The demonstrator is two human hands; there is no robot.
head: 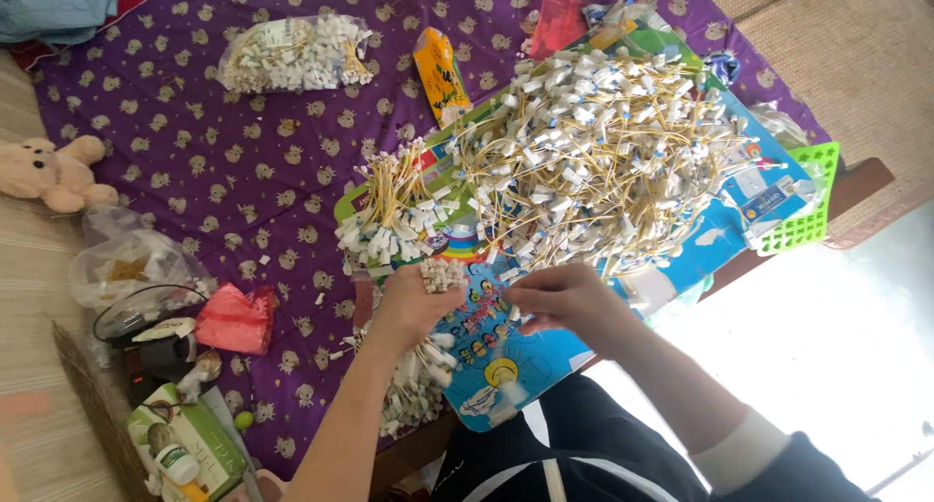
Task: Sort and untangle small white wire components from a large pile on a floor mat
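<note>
While the left hand (413, 303) is clamped on a bundle of white-tagged yellow cords (443, 275), the right hand (559, 298) pinches another cord just beside it, below the loose pile (593, 147); bundling seems underway, and adding this cord needs aligned tags.

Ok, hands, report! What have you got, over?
Left hand gripping a bundle of white tags. Right hand pinching at the tag pile's near edge. Tied bunch beside it on the board. Nothing blocking.
</note>
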